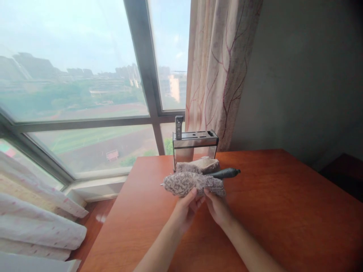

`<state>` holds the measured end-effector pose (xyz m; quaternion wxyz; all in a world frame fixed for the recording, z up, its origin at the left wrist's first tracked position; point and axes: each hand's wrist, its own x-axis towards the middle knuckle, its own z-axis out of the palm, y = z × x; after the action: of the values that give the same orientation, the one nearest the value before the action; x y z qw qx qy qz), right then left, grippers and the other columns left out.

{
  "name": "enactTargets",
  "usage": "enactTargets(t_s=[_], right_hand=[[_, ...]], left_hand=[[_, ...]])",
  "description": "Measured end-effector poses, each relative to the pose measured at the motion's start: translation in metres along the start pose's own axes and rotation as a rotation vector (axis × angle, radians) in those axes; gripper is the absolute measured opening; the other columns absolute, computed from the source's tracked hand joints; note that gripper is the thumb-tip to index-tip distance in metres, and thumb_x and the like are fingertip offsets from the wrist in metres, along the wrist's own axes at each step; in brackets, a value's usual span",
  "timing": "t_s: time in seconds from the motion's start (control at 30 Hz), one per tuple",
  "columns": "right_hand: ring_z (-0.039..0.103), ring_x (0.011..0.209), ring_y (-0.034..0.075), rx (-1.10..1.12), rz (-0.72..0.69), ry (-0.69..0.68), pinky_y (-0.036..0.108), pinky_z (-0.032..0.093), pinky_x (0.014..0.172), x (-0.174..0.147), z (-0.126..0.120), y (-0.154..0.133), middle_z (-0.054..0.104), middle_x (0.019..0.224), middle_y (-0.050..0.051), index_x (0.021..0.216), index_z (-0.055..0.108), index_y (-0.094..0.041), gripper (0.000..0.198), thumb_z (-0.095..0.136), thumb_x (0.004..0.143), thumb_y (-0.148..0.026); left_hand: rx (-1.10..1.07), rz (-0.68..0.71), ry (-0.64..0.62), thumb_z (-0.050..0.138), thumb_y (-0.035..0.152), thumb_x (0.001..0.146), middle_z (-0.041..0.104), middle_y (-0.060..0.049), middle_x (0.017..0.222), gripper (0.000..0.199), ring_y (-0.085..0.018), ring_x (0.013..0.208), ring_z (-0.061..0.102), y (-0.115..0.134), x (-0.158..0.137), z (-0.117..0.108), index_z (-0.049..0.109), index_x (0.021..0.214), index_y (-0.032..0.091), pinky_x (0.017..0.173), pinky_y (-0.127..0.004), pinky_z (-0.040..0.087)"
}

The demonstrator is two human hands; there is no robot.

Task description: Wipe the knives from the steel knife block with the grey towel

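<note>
Both of my hands hold a fuzzy, mottled grey-brown sock (195, 183) lengthwise above the table, its toe pointing left. My left hand (187, 206) grips its lower edge near the middle, thumb on top. Close beside it, my right hand (217, 206) pinches the sock toward the right end, thumb also on top. Just behind lies a second fuzzy piece with a pale opening (208, 163), perhaps the matching sock. A ridged black handle (227, 173) sticks out to the right between them. At the sock's left end a thin metal tip shows; whether it belongs to that handle is hidden.
A shiny metal knife block (195, 142) stands at the table's far edge, one black-handled knife (178, 127) upright in it. The reddish-brown wooden table (283, 211) extends to the right. Windows and a patterned curtain (218, 68) are behind, with more curtain fabric (36, 219) at left.
</note>
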<state>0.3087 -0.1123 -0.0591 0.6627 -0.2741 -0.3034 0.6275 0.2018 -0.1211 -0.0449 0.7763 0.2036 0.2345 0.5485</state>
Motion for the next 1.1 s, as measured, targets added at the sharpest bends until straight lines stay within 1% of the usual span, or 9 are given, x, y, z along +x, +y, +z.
enactTargets(t_s=[0.17,0.3,0.47,0.57,0.63,0.73,0.83,1.0,1.1], right_hand=[[0.061,0.105,0.021,0.162,-0.032,0.093,0.037,0.043,0.099,0.014,-0.013,-0.022,0.071,0.104,-0.002,0.101,0.067,-0.029,0.035,0.073,0.068,-0.039],[0.06,0.107,0.018,0.207,-0.072,0.149,0.034,0.045,0.097,0.024,-0.028,-0.04,0.07,0.107,-0.004,0.103,0.066,-0.03,0.036,0.069,0.071,-0.046],[0.059,0.11,0.022,0.16,-0.06,0.225,0.04,0.048,0.092,0.028,-0.041,-0.054,0.068,0.113,-0.003,0.108,0.063,-0.032,0.044,0.057,0.076,-0.061],[0.058,0.112,0.024,0.157,-0.037,0.204,0.043,0.048,0.091,0.03,-0.042,-0.056,0.066,0.117,-0.004,0.113,0.061,-0.035,0.051,0.047,0.077,-0.07],[0.059,0.11,0.024,0.187,-0.006,0.193,0.044,0.048,0.09,0.031,-0.043,-0.055,0.067,0.115,-0.004,0.111,0.061,-0.035,0.054,0.044,0.077,-0.072],[0.062,0.103,0.026,0.236,0.06,0.211,0.044,0.05,0.088,0.031,-0.045,-0.051,0.07,0.107,-0.001,0.107,0.064,-0.031,0.058,0.045,0.074,-0.075],[0.064,0.098,0.025,0.206,0.067,0.23,0.042,0.051,0.085,0.029,-0.047,-0.047,0.071,0.103,0.0,0.106,0.064,-0.027,0.054,0.058,0.071,-0.068],[0.066,0.083,0.021,0.078,0.005,0.261,0.037,0.052,0.08,0.025,-0.039,-0.04,0.072,0.09,-0.001,0.104,0.064,-0.023,0.045,0.079,0.063,-0.035],[0.067,0.081,0.02,0.049,-0.038,0.301,0.035,0.053,0.079,0.026,-0.036,-0.04,0.072,0.092,-0.001,0.107,0.063,-0.023,0.046,0.077,0.066,-0.034]], left_hand=[[0.039,0.039,-0.003,0.071,0.021,0.075,0.065,-0.004,0.111,0.038,-0.02,0.099,0.062,0.001,0.005,-0.005,0.058,0.111,0.024,0.082,-0.031,0.049],[0.131,0.006,0.012,0.073,0.025,0.074,0.066,-0.005,0.092,0.025,-0.014,0.079,0.062,0.008,0.012,-0.01,0.061,0.094,0.016,0.07,-0.024,0.048],[0.462,-0.075,-0.018,0.068,0.04,0.076,0.062,-0.002,0.069,0.028,-0.008,0.053,0.053,0.016,0.017,-0.015,0.06,0.081,0.013,0.053,-0.02,0.04],[0.727,-0.085,-0.042,0.069,0.046,0.072,0.056,0.001,0.055,0.035,-0.006,0.043,0.045,0.014,0.018,-0.017,0.059,0.072,0.013,0.045,-0.019,0.032],[0.859,-0.107,-0.107,0.068,0.049,0.071,0.053,0.002,0.052,0.038,-0.007,0.042,0.042,0.009,0.017,-0.017,0.058,0.069,0.013,0.043,-0.019,0.029],[0.966,-0.114,-0.233,0.065,0.049,0.073,0.052,0.002,0.053,0.036,-0.008,0.045,0.043,0.0,0.015,-0.017,0.06,0.071,0.013,0.043,-0.02,0.03],[1.057,-0.058,-0.252,0.057,0.043,0.08,0.051,0.002,0.054,0.031,-0.01,0.048,0.044,-0.007,0.014,-0.018,0.059,0.072,0.013,0.045,-0.021,0.031],[1.154,0.066,-0.246,0.05,0.032,0.083,0.047,0.002,0.056,0.026,-0.011,0.054,0.044,-0.012,0.011,-0.018,0.054,0.065,0.015,0.051,-0.022,0.031],[1.169,0.086,-0.272,0.049,0.034,0.084,0.045,0.002,0.055,0.029,-0.011,0.053,0.042,-0.011,0.009,-0.015,0.053,0.063,0.015,0.051,-0.022,0.029]])
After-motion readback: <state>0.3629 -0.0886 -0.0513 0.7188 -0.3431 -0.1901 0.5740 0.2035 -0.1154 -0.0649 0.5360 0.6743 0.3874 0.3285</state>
